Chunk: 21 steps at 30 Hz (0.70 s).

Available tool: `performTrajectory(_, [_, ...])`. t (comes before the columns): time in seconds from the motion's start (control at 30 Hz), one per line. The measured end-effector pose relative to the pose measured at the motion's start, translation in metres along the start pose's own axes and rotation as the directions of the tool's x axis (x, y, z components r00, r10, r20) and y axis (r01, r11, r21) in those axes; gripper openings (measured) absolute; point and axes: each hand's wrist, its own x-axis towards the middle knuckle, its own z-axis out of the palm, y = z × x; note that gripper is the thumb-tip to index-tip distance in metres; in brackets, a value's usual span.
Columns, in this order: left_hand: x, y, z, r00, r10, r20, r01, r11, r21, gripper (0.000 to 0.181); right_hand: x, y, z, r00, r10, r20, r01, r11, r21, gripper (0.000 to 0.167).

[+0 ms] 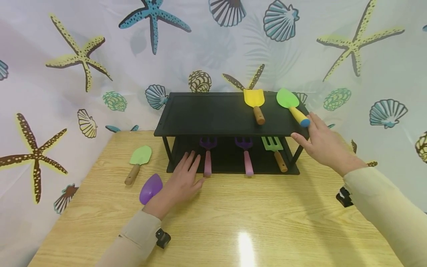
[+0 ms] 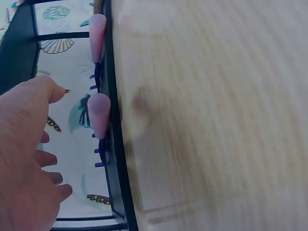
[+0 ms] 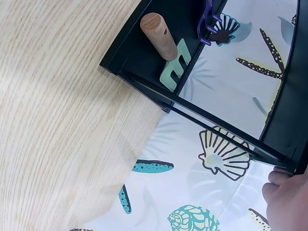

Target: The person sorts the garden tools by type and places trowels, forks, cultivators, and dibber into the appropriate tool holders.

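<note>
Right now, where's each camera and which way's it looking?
Head: on the head, facing forward and down at the shelf; left hand and right hand show.
Left wrist: on that wrist, facing two pink handles; left hand shows.
Right wrist: on that wrist, facing the green fork; right hand partly shows.
Head and right wrist share the fork.

Bright, even light; white glare [image 1: 246, 248] streaks the table [image 1: 207, 226], a soft shadow [image 1: 325, 211] lies beside the right sleeve [image 1: 387, 211]; the left wrist view is hazy, the right crisper
</note>
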Motion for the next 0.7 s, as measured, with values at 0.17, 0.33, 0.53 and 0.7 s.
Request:
performTrajectory(0.17, [-0.014, -0.001, -0.009, 0.993, -0.057, 0.101, 0.063, 0.996, -0.059, 0.075, 0.000, 0.000, 0.000, 1.000, -0.011, -0.022, 0.011, 1.000, 0.010, 0.096])
performTrajectory(0.33, [-0.028, -0.003, -0.017, 0.987, -0.090, 0.131, 0.102, 0.991, -0.091, 0.075, 0.000, -0.001, 0.001, 1.000, -0.009, -0.013, 0.009, 1.000, 0.006, 0.097])
performTrajectory(0.53, [-0.048, -0.007, -0.026, 0.990, -0.107, 0.089, 0.116, 0.988, -0.098, 0.073, 0.000, 0.000, 0.002, 1.000, -0.011, -0.020, 0.011, 1.000, 0.019, 0.097])
performTrajectory(0.7, [-0.064, -0.011, -0.031, 0.992, -0.110, 0.069, 0.116, 0.989, -0.094, 0.072, 0.000, 0.001, 0.003, 1.000, -0.015, -0.027, 0.015, 1.000, 0.015, 0.097])
